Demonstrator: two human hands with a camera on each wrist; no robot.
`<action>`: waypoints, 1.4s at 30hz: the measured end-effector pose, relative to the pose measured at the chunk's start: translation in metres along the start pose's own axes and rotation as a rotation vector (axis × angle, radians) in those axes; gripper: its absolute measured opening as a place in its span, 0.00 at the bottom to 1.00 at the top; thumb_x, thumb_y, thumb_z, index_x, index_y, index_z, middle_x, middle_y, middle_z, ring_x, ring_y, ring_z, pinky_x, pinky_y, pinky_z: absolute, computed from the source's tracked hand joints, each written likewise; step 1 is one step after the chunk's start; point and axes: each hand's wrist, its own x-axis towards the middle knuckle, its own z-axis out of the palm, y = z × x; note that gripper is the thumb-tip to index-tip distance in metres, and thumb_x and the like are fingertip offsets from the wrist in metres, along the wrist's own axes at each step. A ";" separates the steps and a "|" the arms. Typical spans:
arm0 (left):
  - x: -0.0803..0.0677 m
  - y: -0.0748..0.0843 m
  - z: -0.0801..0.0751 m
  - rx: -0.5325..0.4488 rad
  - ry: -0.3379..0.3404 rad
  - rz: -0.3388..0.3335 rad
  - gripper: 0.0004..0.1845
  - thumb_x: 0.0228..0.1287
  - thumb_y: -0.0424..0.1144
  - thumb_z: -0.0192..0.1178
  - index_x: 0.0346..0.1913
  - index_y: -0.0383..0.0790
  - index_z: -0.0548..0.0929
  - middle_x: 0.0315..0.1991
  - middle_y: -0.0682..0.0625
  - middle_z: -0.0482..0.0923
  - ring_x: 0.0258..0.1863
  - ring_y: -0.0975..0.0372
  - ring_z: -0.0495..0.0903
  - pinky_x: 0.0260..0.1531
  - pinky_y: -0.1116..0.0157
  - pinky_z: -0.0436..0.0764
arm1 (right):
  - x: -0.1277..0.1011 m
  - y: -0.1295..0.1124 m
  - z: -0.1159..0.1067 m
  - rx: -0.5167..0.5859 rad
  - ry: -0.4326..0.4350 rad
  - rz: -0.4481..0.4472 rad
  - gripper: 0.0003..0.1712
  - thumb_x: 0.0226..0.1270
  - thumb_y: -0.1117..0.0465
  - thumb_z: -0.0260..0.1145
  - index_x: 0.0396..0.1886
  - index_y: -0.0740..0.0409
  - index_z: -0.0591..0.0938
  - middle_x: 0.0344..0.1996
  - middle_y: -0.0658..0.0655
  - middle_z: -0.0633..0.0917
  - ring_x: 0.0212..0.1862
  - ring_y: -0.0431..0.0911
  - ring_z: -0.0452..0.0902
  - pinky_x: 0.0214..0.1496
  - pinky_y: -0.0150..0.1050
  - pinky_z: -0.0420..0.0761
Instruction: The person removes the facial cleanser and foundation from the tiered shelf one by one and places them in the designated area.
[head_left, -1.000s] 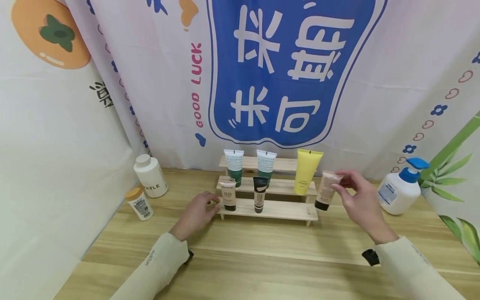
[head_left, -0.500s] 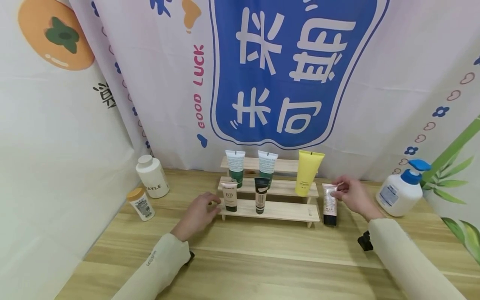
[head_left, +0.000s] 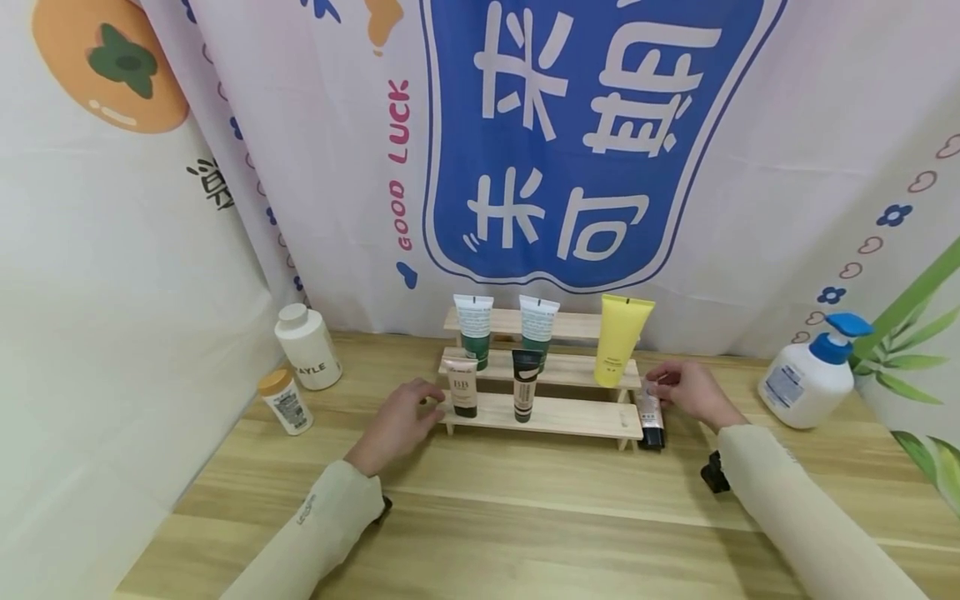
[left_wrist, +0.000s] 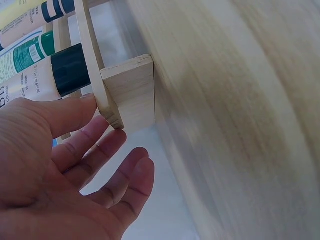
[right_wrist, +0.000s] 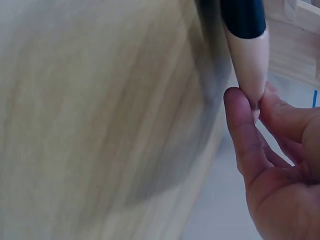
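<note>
Printed white cloth [head_left: 360, 167] hung behind the wooden worktop [head_left: 525, 517] that I watched from afar. From the head view I saw a three-step wooden rack [head_left: 570, 417], with a beige BB tube [head_left: 462, 388] and a black-topped tube [head_left: 525, 388] on its front step. Two white-and-green tubes [head_left: 474, 321] and a yellow tube [head_left: 624, 337] stood on the middle one. The person's left hand [head_left: 397, 423] was at the rack's left end; the right hand [head_left: 696, 393] held a pink tube [head_left: 649, 407] just beside the right end, black cap lowermost. I also made out a white bottle [head_left: 307, 350] and an orange-capped bottle [head_left: 287, 404] at far left, and a blue-topped pump bottle [head_left: 806, 383] at far right.

By the left wrist view, I found the thumb and first fingers pinching the corner of the front step, the others loosely bent below. The BB tube's dark cap rested beside the thumb.

Through the right wrist view, I saw thumb and forefinger nearly together, nipping the pink tube's flat tail, its cap pointing away; I couldn't tell whether that cap touched the worktop.
</note>
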 end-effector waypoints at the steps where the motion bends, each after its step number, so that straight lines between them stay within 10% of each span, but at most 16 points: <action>1: 0.000 0.000 0.000 -0.003 0.000 -0.003 0.12 0.61 0.35 0.64 0.47 0.38 0.81 0.49 0.45 0.77 0.52 0.50 0.74 0.52 0.51 0.73 | 0.001 0.001 0.001 -0.012 -0.003 0.004 0.14 0.64 0.69 0.64 0.48 0.69 0.80 0.41 0.66 0.81 0.38 0.51 0.79 0.36 0.40 0.83; 20: 0.000 0.000 0.001 -0.006 -0.006 -0.008 0.11 0.62 0.36 0.63 0.47 0.39 0.81 0.48 0.46 0.77 0.50 0.51 0.74 0.49 0.54 0.75 | -0.010 -0.002 -0.004 -0.063 0.013 0.028 0.15 0.67 0.64 0.62 0.48 0.70 0.80 0.38 0.64 0.83 0.34 0.50 0.81 0.34 0.40 0.81; 35: -0.001 0.000 0.000 0.003 0.002 -0.007 0.11 0.62 0.36 0.63 0.47 0.39 0.81 0.47 0.46 0.77 0.47 0.52 0.76 0.46 0.55 0.76 | -0.047 -0.048 -0.037 -0.151 0.284 -0.171 0.16 0.67 0.54 0.63 0.45 0.62 0.82 0.38 0.60 0.84 0.38 0.51 0.78 0.36 0.44 0.80; 42: -0.001 0.002 0.001 0.006 -0.006 -0.017 0.11 0.62 0.36 0.63 0.48 0.39 0.81 0.48 0.45 0.77 0.48 0.51 0.75 0.47 0.54 0.76 | -0.067 -0.086 -0.031 -0.100 0.444 -0.447 0.07 0.59 0.66 0.69 0.38 0.57 0.84 0.33 0.51 0.83 0.34 0.42 0.78 0.35 0.25 0.78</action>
